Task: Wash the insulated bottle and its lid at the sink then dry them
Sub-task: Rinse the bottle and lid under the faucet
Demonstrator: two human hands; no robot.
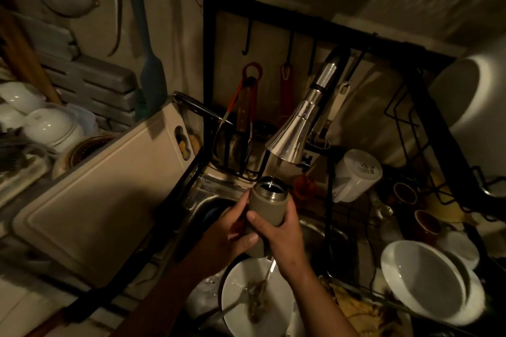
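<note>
Fingers of your left hand [232,232] and right hand [283,231] wrap the bottle [269,200] — likely slick, heavy once filled; hold mid-body.

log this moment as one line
step: rinse | bottle: mouth open, under faucet stream | left hand: holds bottle | right hand: holds bottle

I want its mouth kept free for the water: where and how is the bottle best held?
Round the matte cylindrical body of the bottle, coming from the near side, below the steel rim: its open mouth tilts up under the faucet stream.
</note>
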